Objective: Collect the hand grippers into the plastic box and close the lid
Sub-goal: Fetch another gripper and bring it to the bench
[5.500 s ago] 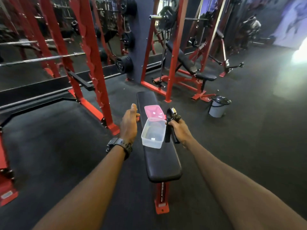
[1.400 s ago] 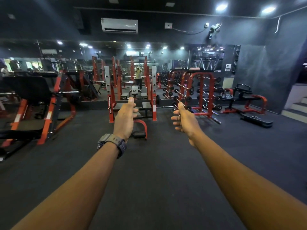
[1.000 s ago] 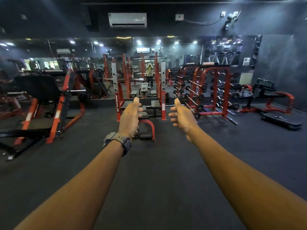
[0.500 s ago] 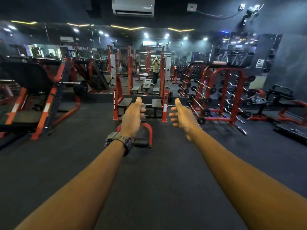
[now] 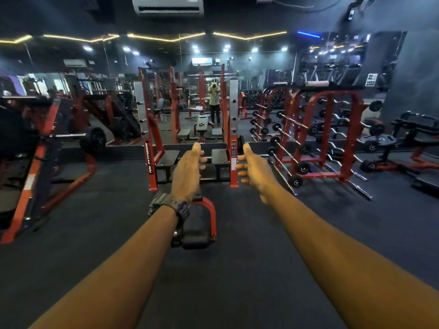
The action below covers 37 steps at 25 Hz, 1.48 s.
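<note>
Neither the plastic box nor any hand gripper shows in the head view. Both my arms stretch straight forward over the dark floor. My left hand, with a dark watch on its wrist, has its thumb up and fingers loosely apart, holding nothing. My right hand is level with it, a short gap to its right, also empty with fingers apart. Both hands float in front of a red bench rack.
A red-framed bench end with a black roller pad stands on the floor under my left wrist. A red barbell rack is at the right and a red machine at the left. A mirror wall runs behind.
Five seconds back my right hand held a hand gripper beside the open box on a bench; now neither is in view. Over the last second the rack drew nearer; my hands stayed empty.
</note>
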Motion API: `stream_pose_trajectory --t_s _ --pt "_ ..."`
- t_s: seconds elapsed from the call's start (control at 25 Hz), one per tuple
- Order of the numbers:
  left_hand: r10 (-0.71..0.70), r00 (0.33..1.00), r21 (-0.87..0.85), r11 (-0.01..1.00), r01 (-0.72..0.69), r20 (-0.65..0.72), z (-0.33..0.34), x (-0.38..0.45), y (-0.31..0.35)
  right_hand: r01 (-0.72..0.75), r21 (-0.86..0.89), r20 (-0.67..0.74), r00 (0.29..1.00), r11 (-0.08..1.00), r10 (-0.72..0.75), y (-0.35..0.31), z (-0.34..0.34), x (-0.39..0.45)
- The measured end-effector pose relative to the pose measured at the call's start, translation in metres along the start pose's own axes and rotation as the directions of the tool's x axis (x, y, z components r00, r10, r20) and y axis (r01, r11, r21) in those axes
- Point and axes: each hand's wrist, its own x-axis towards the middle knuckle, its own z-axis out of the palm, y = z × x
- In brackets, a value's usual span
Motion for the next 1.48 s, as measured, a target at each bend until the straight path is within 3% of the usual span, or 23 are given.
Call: stream_pose_trajectory --t_s 0.4,0.72,0.96,1.2,1.48 --pt "-0.069 0.996 -0.024 0.997 0.068 -0.058 0.113 0.305 -0.126 -0.056 0.027 0.105 0.993 0.998 0.053 0.072 0.0 0.348" --pt "-0.112 0.987 -0.058 0.993 0.106 -0.114 0.154 0.559 -0.262 -0.122 -0.022 0.143 0.982 0.992 0.124 0.149 0.053 0.615" --pt "-0.163 0.977 -0.06 0.986 0.157 -0.135 0.185 0.757 -0.326 -0.156 -0.061 0.146 0.976 0.986 0.163 0.179 0.08 0.818" --pt "-0.2 0.962 -0.042 0.98 0.195 -0.187 0.23 0.914 -0.41 -0.126 -0.077 0.245 0.959 0.989 0.141 0.245 0.106 1.015" --pt "-0.263 0.925 -0.035 0.964 0.264 -0.274 0.273 1.076 -0.484 -0.188 -0.165 0.358 0.903 0.968 0.236 0.296 0.143 1.212"
